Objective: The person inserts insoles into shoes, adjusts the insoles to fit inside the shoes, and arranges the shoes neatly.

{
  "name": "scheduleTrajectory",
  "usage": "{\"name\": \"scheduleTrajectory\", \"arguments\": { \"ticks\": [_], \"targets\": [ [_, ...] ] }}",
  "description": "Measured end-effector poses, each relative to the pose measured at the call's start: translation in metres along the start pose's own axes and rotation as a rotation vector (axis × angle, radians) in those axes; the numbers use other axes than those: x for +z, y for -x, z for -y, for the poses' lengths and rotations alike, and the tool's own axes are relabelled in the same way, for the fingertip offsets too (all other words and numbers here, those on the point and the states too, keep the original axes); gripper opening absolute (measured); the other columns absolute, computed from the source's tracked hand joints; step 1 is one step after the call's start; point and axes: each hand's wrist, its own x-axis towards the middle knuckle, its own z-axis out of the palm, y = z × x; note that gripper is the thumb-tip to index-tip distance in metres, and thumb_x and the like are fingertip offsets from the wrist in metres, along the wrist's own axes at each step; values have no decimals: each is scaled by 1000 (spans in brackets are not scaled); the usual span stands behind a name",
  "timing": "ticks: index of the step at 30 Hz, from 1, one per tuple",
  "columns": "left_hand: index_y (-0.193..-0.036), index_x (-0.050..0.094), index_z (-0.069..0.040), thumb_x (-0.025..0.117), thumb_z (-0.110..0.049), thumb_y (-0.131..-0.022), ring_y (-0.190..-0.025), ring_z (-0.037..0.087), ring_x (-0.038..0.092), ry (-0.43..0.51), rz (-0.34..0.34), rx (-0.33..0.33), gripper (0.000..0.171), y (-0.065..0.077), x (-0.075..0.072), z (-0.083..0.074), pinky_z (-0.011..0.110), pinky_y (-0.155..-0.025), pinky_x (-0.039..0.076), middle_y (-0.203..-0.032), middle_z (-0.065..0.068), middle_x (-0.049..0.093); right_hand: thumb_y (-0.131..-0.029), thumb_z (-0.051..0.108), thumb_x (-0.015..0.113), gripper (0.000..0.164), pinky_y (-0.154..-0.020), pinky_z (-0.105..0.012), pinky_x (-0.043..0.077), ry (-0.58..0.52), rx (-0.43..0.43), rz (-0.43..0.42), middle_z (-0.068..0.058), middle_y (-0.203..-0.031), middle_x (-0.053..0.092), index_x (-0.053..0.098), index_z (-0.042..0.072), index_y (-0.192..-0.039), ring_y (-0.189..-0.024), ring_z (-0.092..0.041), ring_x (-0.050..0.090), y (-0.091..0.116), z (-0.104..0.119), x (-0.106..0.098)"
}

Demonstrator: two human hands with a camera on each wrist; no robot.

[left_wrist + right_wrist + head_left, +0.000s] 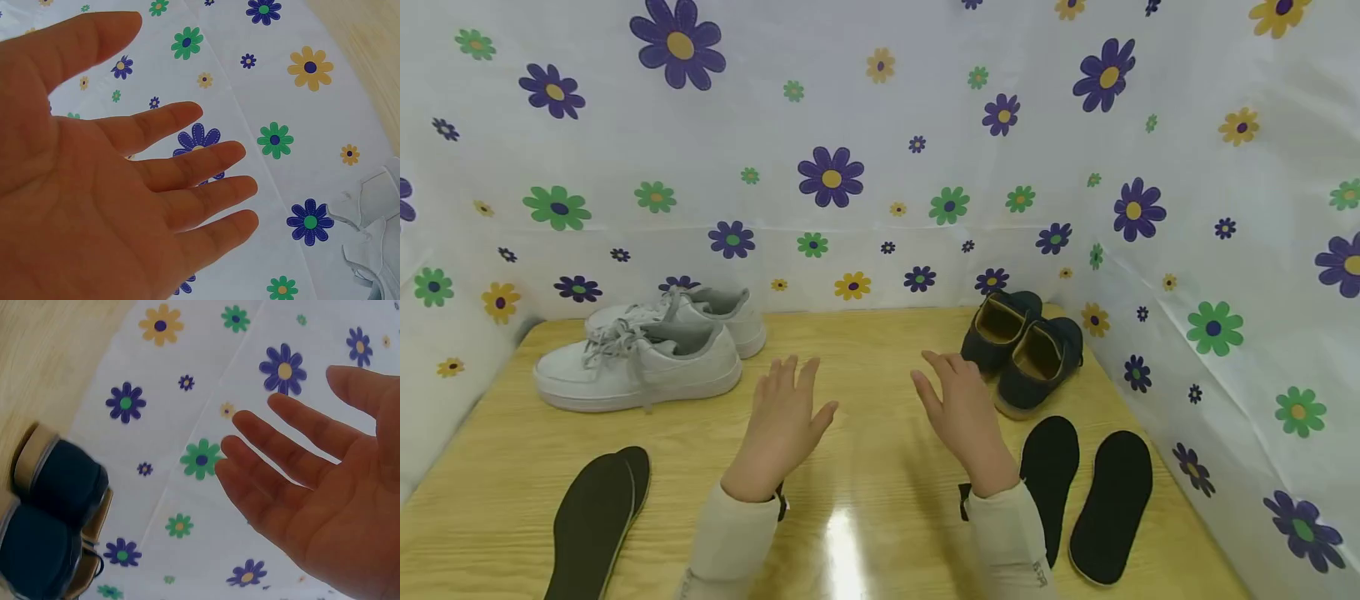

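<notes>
My left hand (782,429) hovers over the wooden table with its fingers spread, holding nothing. Just beyond it, to the left, stands a pair of white lace-up sneakers (647,367), partly seen in the left wrist view too. My right hand (964,417) is also held above the table, palm bare in the right wrist view. Nearest to it is a pair of small dark shoes (1037,362) with tan insides. Two black insoles (1112,508) lie side by side to the right of that hand, one partly behind the sleeve. At the left front, two larger dark insoles (591,521) overlap each other.
The wooden table (850,350) has a light wood grain and a bright reflection near its front. White cloth (880,108) printed with purple, green and yellow flowers hangs along the back and both sides.
</notes>
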Motion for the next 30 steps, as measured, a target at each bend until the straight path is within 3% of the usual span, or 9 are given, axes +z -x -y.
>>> {"name": "scheduleTrajectory", "arguments": {
  "ticks": [6,9,13,14,16,20,24,27,30],
  "targets": [
    [-139,39,9,63,-22,-93,-132,57,26,0,-30,12,61,1,-11,2,66,-106,21,-140,38,34,-100,26,53,40,-85,-50,48,-18,246,52,-22,-115,58,58,-4,-127,-105,-37,56,-17,-30,-30],
    [-140,38,9,62,-23,-94,-132,57,25,11,-13,7,61,2,-11,2,66,-106,20,-141,38,34,-99,18,51,30,-66,-42,50,15,390,34,-21,-85,60,64,-9,-97,-75,-32,60,-24,-60,-46],
    [-140,37,9,62,-23,-94,-133,57,24,30,0,1,61,2,-11,0,66,-107,20,-141,38,34,-96,13,47,31,-66,-42,49,29,582,126,-27,-86,59,58,-15,-89,-73,-35,58,-32,-106,-60],
    [-140,37,9,61,-23,-94,-133,57,23,37,3,0,61,2,-11,0,66,-107,19,-141,38,33,-96,14,47,35,-73,-46,50,41,608,167,-33,-99,60,57,-19,-100,-84,-40,60,-34,-115,-62],
    [-141,36,9,61,-23,-94,-133,57,23,47,5,4,61,2,-11,0,66,-107,19,-141,38,33,-95,13,49,40,-87,-52,48,68,636,221,-38,-117,54,53,-22,-113,-101,-47,57,-36,-132,-64],
    [-141,36,9,61,-23,-95,-133,57,24,59,7,15,61,2,-9,0,66,-106,20,-141,39,32,-93,11,52,40,-91,-53,46,103,618,245,-39,-119,53,55,-24,-111,-106,-49,55,-39,-153,-62],
    [-140,36,10,61,-23,-95,-132,57,26,64,7,23,61,4,-8,1,66,-106,22,-140,39,34,-90,9,54,41,-74,-44,54,48,638,205,-38,-105,59,53,-26,-111,-81,-40,66,-38,-167,-59],
    [-140,37,10,60,-23,-95,-131,57,28,71,8,16,60,4,-10,4,65,-106,23,-139,39,35,-88,9,57,44,-58,-36,53,25,656,186,-38,-98,60,50,-28,-111,-56,-28,62,-39,-172,-57],
    [-140,37,10,61,-22,-95,-131,56,29,76,8,7,60,4,-12,5,66,-105,24,-139,39,35,-86,8,58,45,-53,-30,52,3,673,184,-41,-105,57,50,-29,-111,-53,-27,63,-41,-174,-55]
  ]
}}
